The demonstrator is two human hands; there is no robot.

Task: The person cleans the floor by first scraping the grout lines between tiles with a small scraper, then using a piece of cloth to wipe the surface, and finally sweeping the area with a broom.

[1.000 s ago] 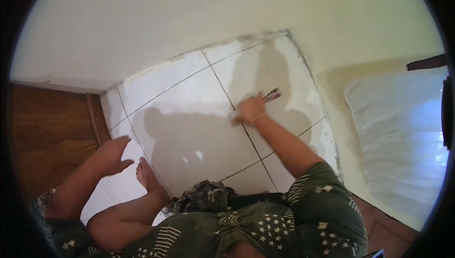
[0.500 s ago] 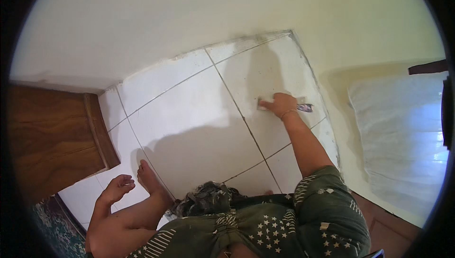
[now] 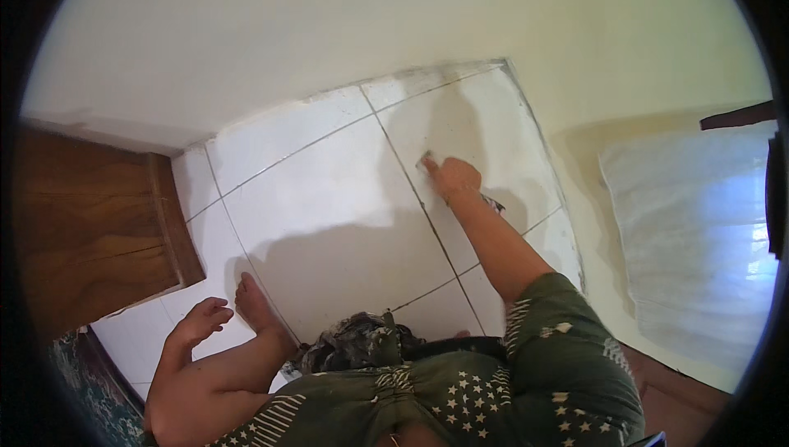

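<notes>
My right hand [image 3: 458, 176] is closed around a narrow, flat thing [image 3: 493, 204] and presses it to the white tiled floor [image 3: 329, 176]. One end of it is dark and light patterned, and a pale end shows past my thumb; my palm hides the middle, so its kind cannot be made out. The hand is just right of a grout line, with small dark specks on the tile around it. At the lower left, my left hand [image 3: 201, 322] hangs over my bent leg with its fingers loosely curled and apart, holding nothing.
A brown wooden cabinet [image 3: 99, 225] stands at the left. Pale walls meet in the far right corner. White cloth [image 3: 686, 217] hangs at the right. My bare foot [image 3: 255, 303] rests on the tiles, and a dark green patterned textile [image 3: 94, 398] lies at lower left.
My right hand has slid left across the tile with the flat thing, toward the grout line. My left hand has stayed nearly in place.
</notes>
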